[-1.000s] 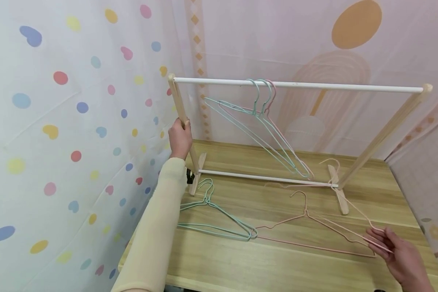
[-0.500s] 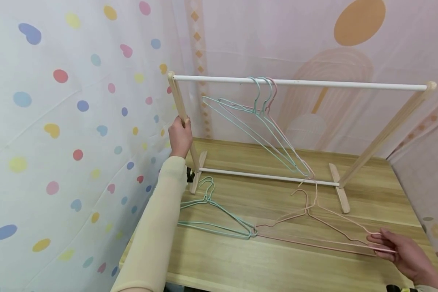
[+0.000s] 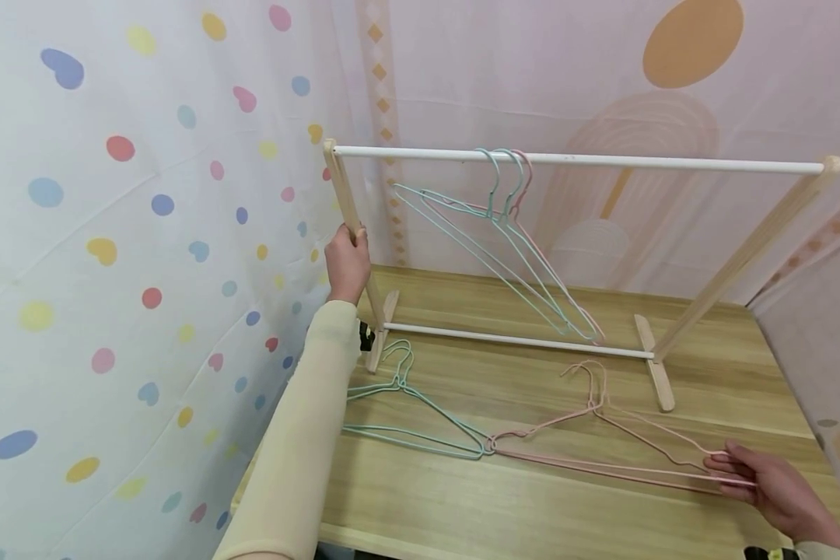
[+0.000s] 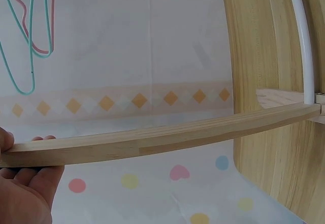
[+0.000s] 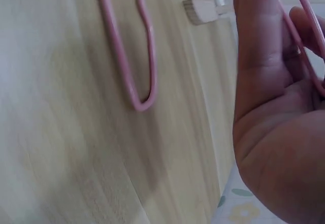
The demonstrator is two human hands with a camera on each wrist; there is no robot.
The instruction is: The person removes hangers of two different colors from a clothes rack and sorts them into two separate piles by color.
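Observation:
My left hand [image 3: 348, 263] grips the left wooden post [image 3: 343, 202] of a small clothes rack; in the left wrist view the fingers [image 4: 23, 188] curl under that post [image 4: 152, 140]. Near the table's right front edge, my right hand [image 3: 750, 476] pinches the end of a pink wire hanger [image 3: 661, 437], which lies low over a second pink hanger [image 3: 567, 460] on the table. In the right wrist view, pink wire [image 5: 304, 41] runs across my fingers [image 5: 264, 56], and another pink hanger's end [image 5: 134, 82] lies on the wood. Two teal hangers [image 3: 413, 416] lie to the left.
Three hangers, two teal and one pink [image 3: 511, 233], hang from the rack's white top rail [image 3: 637, 162]. The rack stands at the back of the wooden table [image 3: 532, 521], its feet [image 3: 656, 375] on the wood. Patterned curtains [image 3: 112, 233] close in the left and back.
My right hand swung its pink hanger leftward; its hook went from the rack's right foot to beside the other pink hanger's hook. The left hand stayed on the post.

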